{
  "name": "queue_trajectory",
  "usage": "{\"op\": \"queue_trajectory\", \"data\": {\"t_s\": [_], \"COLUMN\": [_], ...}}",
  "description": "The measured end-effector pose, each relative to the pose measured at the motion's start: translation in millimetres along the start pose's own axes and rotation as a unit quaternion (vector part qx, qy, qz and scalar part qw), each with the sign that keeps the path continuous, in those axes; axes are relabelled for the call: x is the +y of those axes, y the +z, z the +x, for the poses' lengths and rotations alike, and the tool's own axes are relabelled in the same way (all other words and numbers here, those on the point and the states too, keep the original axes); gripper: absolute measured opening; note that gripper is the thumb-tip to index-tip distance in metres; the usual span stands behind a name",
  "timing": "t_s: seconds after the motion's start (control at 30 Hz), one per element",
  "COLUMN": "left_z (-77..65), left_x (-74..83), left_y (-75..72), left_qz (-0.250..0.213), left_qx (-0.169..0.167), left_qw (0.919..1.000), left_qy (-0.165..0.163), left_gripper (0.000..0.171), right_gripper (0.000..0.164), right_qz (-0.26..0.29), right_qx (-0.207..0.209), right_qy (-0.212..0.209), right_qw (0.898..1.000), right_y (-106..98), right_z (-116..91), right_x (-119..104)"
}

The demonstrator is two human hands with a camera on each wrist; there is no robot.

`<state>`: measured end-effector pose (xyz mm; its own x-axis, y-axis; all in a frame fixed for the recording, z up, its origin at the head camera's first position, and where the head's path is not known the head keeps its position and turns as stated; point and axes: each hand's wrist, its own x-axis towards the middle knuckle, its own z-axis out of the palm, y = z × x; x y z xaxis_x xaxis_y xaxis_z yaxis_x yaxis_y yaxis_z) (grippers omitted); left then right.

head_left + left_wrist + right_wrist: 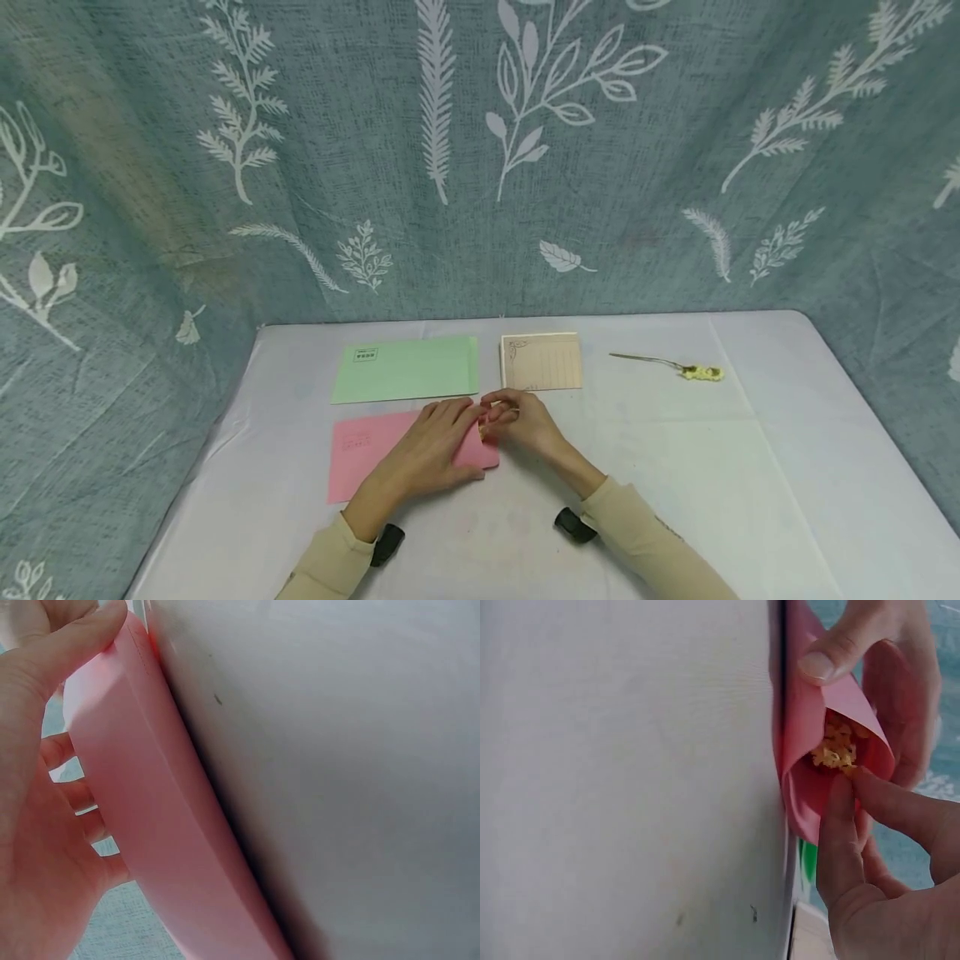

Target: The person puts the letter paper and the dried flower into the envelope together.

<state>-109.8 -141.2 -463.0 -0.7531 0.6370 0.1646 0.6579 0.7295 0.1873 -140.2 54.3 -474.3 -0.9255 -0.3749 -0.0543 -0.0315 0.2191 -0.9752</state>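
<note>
A pink envelope lies on the table with its right end bulged into an opening. My left hand grips it near that end, thumb on the near edge and fingers along the far edge. In the right wrist view, yellow dried flowers show inside the envelope's mouth. The thumb and forefinger of my right hand pinch the flowers' near end at the opening. Any part deeper in the envelope is hidden.
Behind the pink envelope lies a green envelope. Lined tan note cards sit right of it. Farther right is another yellow dried flower on a thin stem. A patterned cloth hangs behind the white table.
</note>
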Motion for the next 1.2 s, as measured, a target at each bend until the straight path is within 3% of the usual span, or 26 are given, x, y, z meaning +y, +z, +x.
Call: {"op": "queue_trajectory", "data": {"t_s": [0.27,0.47,0.67,0.8,0.97,1.2], "left_z": [-0.7,-0.1,0.8,1.5,-0.9,0.3], "left_x": [0.9,1.1,0.6,0.0,0.0,-1.5], "left_y": [3.0,3.3,1.2,0.5,-1.1,-7.5], "left_qz": [0.004,0.006,-0.001,-0.002,-0.011,-0.035], "left_qx": [0.023,0.027,0.012,-0.005,-0.035,-0.069], "left_qw": [0.9996,0.9994,0.9998,0.9999,0.9993,0.9970], "left_qy": [0.015,0.018,0.013,0.010,0.010,-0.002], "left_gripper": [0.079,0.081,0.082,0.083,0.076,0.086], "right_gripper": [0.032,0.035,0.030,0.025,0.023,0.025], "right_qz": [0.034,0.028,0.029,0.053,0.041,0.061], "right_qx": [0.006,0.010,0.006,0.022,0.044,0.027], "right_qy": [0.042,0.048,0.050,0.073,0.090,0.085], "right_qw": [0.999,0.998,0.998,0.996,0.994,0.994], "right_y": [8.8,12.0,4.6,-6.4,-20.4,-32.2], "right_z": [3.5,3.2,1.1,2.0,6.4,17.7], "right_x": [1.3,1.1,-2.1,-1.3,-1.3,-8.8]}}
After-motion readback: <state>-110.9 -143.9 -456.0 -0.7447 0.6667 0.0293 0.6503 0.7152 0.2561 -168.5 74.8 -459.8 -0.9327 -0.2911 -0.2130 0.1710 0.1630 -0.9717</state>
